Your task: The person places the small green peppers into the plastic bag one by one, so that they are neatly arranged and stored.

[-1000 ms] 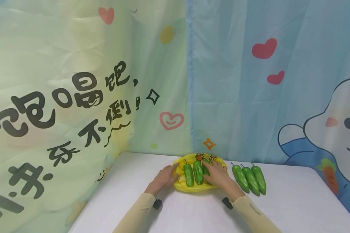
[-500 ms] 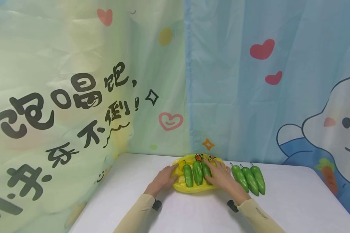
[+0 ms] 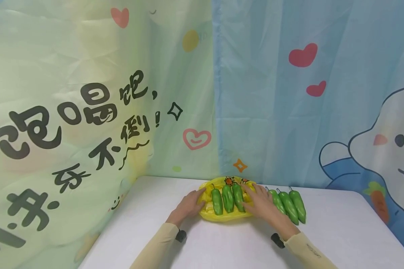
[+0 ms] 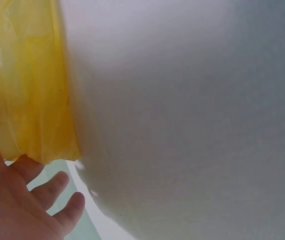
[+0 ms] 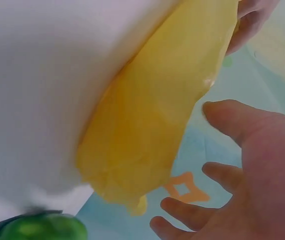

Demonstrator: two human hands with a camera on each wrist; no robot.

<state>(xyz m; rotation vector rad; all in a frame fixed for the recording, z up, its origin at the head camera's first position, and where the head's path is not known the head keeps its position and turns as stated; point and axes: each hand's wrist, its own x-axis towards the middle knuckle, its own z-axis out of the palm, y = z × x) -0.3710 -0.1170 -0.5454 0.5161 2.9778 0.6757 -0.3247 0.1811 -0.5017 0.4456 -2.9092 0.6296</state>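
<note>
Touched the yellow plastic (image 3: 222, 218) with a relaxed left hand (image 3: 187, 204), and spread the right hand (image 3: 263, 203), gripping nothing, beside its three peppers (image 3: 227, 198)!

kinda a curtained-off booth, can't tell home or studio tho, pale green cloth (image 3: 175, 67) with chunky black Chinese lettering (image 3: 95, 98), blue curtain (image 3: 252, 86) with red hearts (image 3: 303, 56) and a cartoon animal (image 3: 390, 119), white counter (image 3: 343, 224) in front
</note>
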